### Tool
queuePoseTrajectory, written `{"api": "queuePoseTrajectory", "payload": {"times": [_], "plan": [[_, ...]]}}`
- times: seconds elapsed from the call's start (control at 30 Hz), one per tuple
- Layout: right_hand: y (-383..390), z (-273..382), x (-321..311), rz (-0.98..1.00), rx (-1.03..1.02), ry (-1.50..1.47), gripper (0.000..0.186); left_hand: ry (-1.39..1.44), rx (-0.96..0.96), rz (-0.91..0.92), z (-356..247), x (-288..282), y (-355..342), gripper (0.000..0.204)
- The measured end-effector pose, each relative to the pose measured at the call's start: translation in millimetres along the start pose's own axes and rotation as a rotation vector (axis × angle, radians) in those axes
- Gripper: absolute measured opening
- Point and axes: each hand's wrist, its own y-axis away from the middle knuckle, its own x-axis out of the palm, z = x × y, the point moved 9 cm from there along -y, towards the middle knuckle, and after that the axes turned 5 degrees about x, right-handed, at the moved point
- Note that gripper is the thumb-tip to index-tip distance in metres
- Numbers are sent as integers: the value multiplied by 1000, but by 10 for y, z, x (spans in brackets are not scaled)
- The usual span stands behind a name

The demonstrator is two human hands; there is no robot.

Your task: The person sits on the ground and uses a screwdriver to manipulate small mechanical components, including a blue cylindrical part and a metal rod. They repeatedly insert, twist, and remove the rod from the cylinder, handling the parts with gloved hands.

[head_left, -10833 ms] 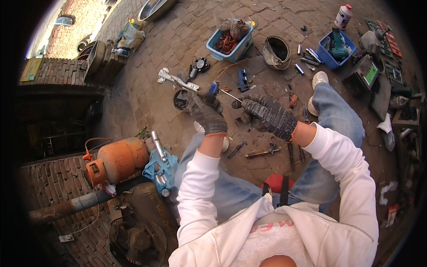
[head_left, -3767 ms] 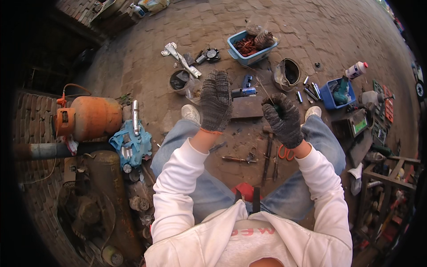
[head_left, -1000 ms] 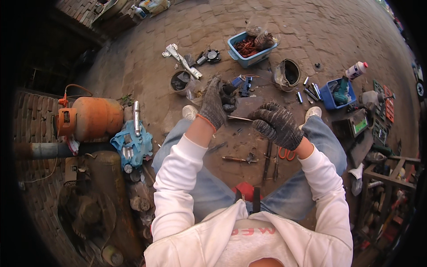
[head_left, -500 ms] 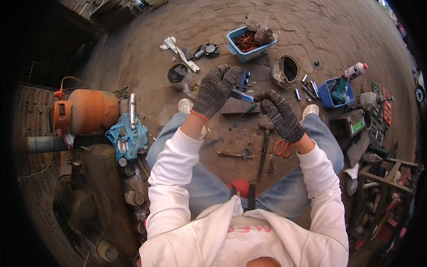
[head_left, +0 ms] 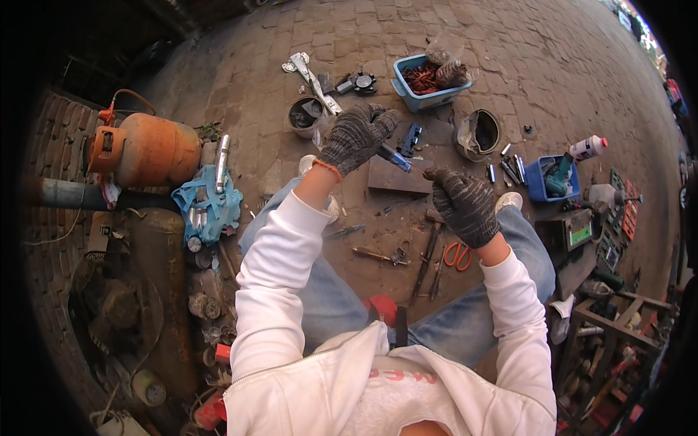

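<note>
1. Both hands gloved and raised above the brick floor [head_left: 582,65], between the knees.
2. Left hand [head_left: 356,136] curled round a small blue-handled tool [head_left: 396,156], tip jutting right toward the other glove; grip end hidden inside the fingers.
3. Right hand [head_left: 465,203] half closed, forefinger stretched toward the tool tip; whether touching it or pinching anything, cannot tell.
4. Dark plate [head_left: 396,178] on the floor directly beneath the tool, partly covered by both hands.
5. Red-handled scissors [head_left: 456,254] half hidden behind the right wrist.
6. Blue tub [head_left: 429,94] and orange tank [head_left: 149,152] well apart; tub contents unclear.
</note>
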Motion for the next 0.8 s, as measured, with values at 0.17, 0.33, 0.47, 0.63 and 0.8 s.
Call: {"api": "queuePoseTrajectory", "payload": {"times": [0.17, 0.33, 0.47, 0.63, 0.8], "plan": [[15, 153, -48, -36, -124, 163, 38, 197, -104, 162, 131, 48, 76, 35], [65, 204, -62, -45, -206, 124, 47, 386, 16, 198, -112, -108, 161, 27], [31, 142, -38, -5, -175, 139, 44, 503, -111, 109, -57, -170, 231, 25], [-96, -64, -236, -132, -15, -193, 45, 161, 170, -100, -294, -446, 255, 13], [-109, 56, -110, -113, -108, -233, 37, 173, 177, -53, -418, -319, 248, 12]]}}
